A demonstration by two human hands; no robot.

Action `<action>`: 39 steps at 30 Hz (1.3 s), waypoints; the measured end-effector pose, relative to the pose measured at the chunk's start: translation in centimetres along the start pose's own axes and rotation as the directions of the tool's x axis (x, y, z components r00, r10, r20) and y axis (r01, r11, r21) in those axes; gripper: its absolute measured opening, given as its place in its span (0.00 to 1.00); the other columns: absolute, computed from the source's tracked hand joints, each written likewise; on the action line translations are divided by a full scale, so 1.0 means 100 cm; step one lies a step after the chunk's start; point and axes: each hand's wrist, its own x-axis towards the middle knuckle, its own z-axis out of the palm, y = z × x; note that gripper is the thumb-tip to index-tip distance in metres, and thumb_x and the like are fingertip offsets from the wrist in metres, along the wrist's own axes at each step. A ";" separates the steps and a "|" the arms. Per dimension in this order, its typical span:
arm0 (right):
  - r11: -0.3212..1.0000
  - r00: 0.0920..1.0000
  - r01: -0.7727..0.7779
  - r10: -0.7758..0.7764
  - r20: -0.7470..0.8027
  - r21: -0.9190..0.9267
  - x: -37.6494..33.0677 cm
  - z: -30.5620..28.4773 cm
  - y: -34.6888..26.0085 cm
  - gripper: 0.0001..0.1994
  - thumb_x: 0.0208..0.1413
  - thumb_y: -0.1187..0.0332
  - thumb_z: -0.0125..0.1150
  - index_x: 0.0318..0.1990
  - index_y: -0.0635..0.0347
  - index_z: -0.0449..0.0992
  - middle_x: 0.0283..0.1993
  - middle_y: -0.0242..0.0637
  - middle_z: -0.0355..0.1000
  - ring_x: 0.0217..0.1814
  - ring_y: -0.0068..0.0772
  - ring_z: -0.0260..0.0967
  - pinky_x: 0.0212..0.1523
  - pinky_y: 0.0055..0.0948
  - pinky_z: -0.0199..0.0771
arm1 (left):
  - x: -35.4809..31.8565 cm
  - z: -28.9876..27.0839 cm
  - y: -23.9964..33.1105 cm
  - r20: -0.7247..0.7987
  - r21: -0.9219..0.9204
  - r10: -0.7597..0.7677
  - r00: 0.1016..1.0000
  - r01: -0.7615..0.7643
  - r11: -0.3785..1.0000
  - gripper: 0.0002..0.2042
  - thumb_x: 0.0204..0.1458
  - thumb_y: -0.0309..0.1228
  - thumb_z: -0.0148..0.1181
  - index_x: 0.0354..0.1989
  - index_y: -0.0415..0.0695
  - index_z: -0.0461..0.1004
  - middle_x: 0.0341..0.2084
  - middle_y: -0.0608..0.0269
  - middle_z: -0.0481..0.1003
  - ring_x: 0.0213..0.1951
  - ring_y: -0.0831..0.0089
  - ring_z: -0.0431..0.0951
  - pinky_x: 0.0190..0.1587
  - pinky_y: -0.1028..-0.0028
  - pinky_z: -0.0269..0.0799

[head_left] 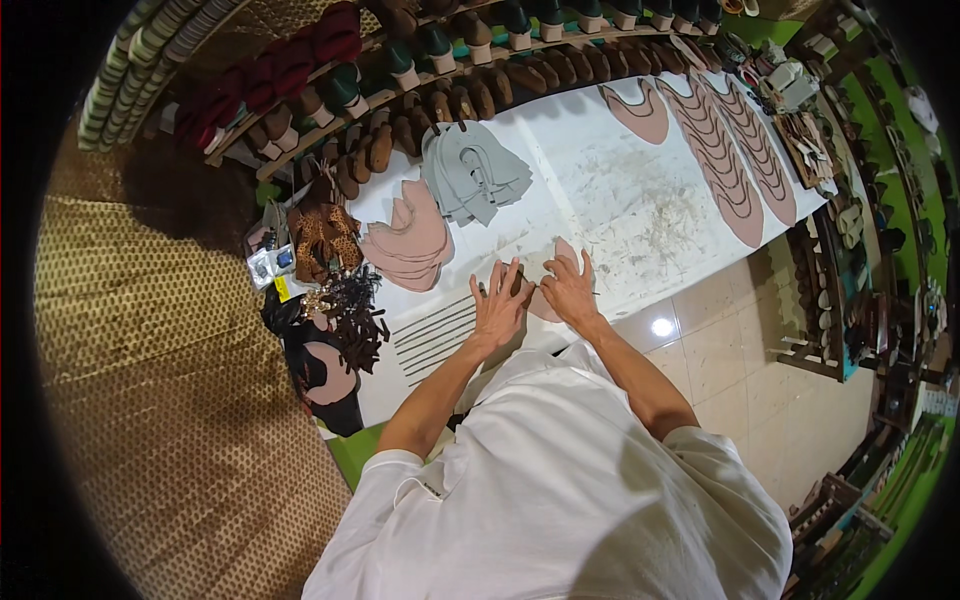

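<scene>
A pink, curved shoe-upper piece (541, 306) lies on the white-covered table close in front of me. My left hand (499, 310) is at its left side, fingers spread and fingertips down near the piece's edge. Across the piece lies my right hand (569, 290), its fingers apart and pressing on the surface; it covers the middle of the piece. Left of my left hand, several thin dark strips (436, 338) are laid out in parallel rows. Beyond them sit a stack of pink upper pieces (408, 245) and a pile of grey ones (474, 173).
Overlapping pink pieces with dark curved edges (709, 160) lie at the table's far right. Rows of shoes and brown shoe lasts (460, 103) line the back. Bows and dark scraps (360, 310) crowd the left end. A shoe rack (815, 300) stands on the right.
</scene>
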 end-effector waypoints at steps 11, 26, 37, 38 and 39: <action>0.984 0.992 -0.122 0.117 0.046 0.131 -0.022 -0.027 0.018 0.10 0.56 0.61 0.71 0.43 0.51 0.88 0.61 0.33 0.71 0.71 0.37 0.62 0.77 0.67 0.39 | -0.007 0.009 0.012 -0.047 -0.035 -0.089 0.995 0.087 0.996 0.23 0.63 0.41 0.58 0.67 0.63 0.71 0.81 0.56 0.40 0.79 0.47 0.39 0.67 0.21 0.36; 0.977 0.968 0.139 -0.168 0.185 0.160 0.009 -0.039 0.052 0.09 0.60 0.66 0.62 0.37 0.60 0.85 0.65 0.37 0.68 0.76 0.43 0.56 0.78 0.67 0.36 | -0.008 0.013 0.035 -0.149 0.074 -0.173 0.974 0.185 0.980 0.26 0.60 0.38 0.63 0.68 0.65 0.68 0.81 0.57 0.43 0.79 0.49 0.44 0.67 0.24 0.40; 0.925 0.900 0.304 -0.357 0.250 0.229 0.029 -0.042 0.067 0.10 0.59 0.66 0.61 0.38 0.63 0.85 0.65 0.40 0.68 0.78 0.47 0.53 0.78 0.68 0.36 | -0.002 0.004 0.052 -0.058 0.006 -0.312 0.948 0.313 0.950 0.29 0.58 0.35 0.64 0.69 0.70 0.68 0.81 0.58 0.41 0.80 0.49 0.42 0.68 0.27 0.39; 0.921 0.899 0.313 -0.366 0.240 0.231 0.029 -0.042 0.067 0.10 0.59 0.66 0.62 0.38 0.63 0.85 0.64 0.39 0.69 0.77 0.47 0.53 0.78 0.68 0.36 | -0.002 0.003 0.054 -0.031 0.010 -0.322 0.946 0.322 0.947 0.30 0.57 0.34 0.65 0.69 0.71 0.69 0.81 0.58 0.41 0.80 0.49 0.42 0.68 0.27 0.40; 0.917 0.898 0.323 -0.375 0.231 0.234 0.030 -0.042 0.067 0.10 0.59 0.66 0.62 0.38 0.63 0.85 0.64 0.39 0.69 0.77 0.46 0.54 0.78 0.68 0.36 | -0.003 0.005 0.056 -0.005 0.014 -0.333 0.943 0.333 0.943 0.30 0.56 0.34 0.65 0.69 0.71 0.69 0.81 0.59 0.41 0.80 0.49 0.42 0.68 0.27 0.40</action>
